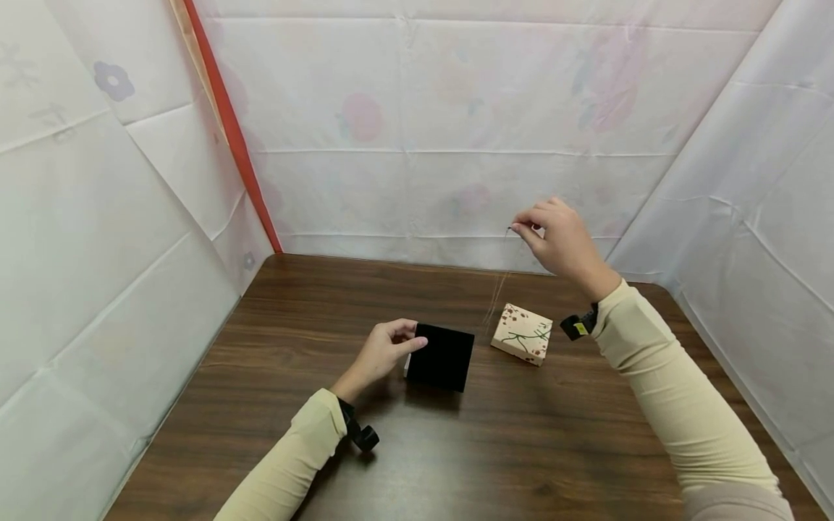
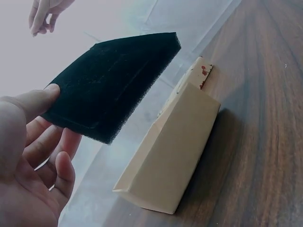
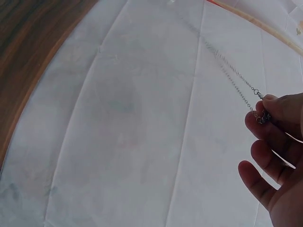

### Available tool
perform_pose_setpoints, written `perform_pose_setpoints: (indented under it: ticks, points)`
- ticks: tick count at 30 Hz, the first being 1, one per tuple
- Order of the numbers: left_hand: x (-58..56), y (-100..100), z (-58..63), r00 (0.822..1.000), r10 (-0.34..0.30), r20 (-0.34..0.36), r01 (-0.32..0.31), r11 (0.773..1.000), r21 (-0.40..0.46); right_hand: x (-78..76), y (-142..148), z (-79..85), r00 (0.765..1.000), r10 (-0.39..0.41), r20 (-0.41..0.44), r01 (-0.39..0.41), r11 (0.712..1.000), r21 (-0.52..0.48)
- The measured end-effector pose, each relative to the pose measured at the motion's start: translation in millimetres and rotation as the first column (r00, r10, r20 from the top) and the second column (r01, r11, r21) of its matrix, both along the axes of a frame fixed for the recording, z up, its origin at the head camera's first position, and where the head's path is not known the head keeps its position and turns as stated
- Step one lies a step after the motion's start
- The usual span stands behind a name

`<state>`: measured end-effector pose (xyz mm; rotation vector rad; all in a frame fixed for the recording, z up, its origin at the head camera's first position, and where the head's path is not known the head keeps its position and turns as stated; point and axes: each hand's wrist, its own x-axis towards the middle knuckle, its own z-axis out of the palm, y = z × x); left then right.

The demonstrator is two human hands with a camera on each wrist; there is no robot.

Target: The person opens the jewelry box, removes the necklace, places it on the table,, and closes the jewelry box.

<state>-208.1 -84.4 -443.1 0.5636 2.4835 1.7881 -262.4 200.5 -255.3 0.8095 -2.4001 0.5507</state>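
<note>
Aloft, right hand (image 1: pixel 557 239) is pinching a fine silver-coloured metal chain (image 3: pixel 218 56), dangling near a square cream flower-printed lid (image 1: pixel 522 334) on the dark wood-grain worktop (image 1: pixel 534 449); left hand (image 1: pixel 383 352) is gripping a square black pad (image 1: pixel 443 358) near an open cream box (image 2: pixel 175 151).

Thin chain (image 3: pixel 226 62) in right hand (image 1: pixel 562 240), tilted black pad (image 1: pixel 444 358) in left hand (image 1: pixel 383 352)

pad (image 1: pixel 444 359): black | lid (image 1: pixel 523 332): cream, red blossoms, green stems | chain (image 3: pixel 218 55): silvery | table (image 1: pixel 521 449): brown wood-grain
</note>
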Motion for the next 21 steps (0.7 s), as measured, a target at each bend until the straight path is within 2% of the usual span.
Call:
perform_pose_setpoints:
  ticks: [1, 6, 14, 21]
  points:
    - [-2.7, -0.1, -4.8, 1.000, 0.005, -0.001, -0.005, 1.000, 0.003, 0.1, 0.1, -0.4, 1.000, 0.000, 0.001, 0.000, 1.000, -0.001]
    - [-4.1, -0.3, -9.9, 1.000, 0.020, -0.006, -0.020, 0.999, 0.029, 0.0, 1.4, -2.6, 1.000, 0.009, 0.003, -0.009, 1.000, -0.020]
    - [-4.7, -1.5, -4.1, 0.993, 0.107, 0.052, -0.110, 0.991, 0.077, -0.5, 1.6, -4.4, 1.000, 0.012, -0.001, -0.012, 1.000, -0.026]
    - [-5.5, -2.5, -4.1, 0.985, 0.130, 0.117, -0.138, 0.988, 0.063, 0.1, -0.4, -4.8, 1.000, 0.003, 0.009, -0.003, 1.000, -0.012]
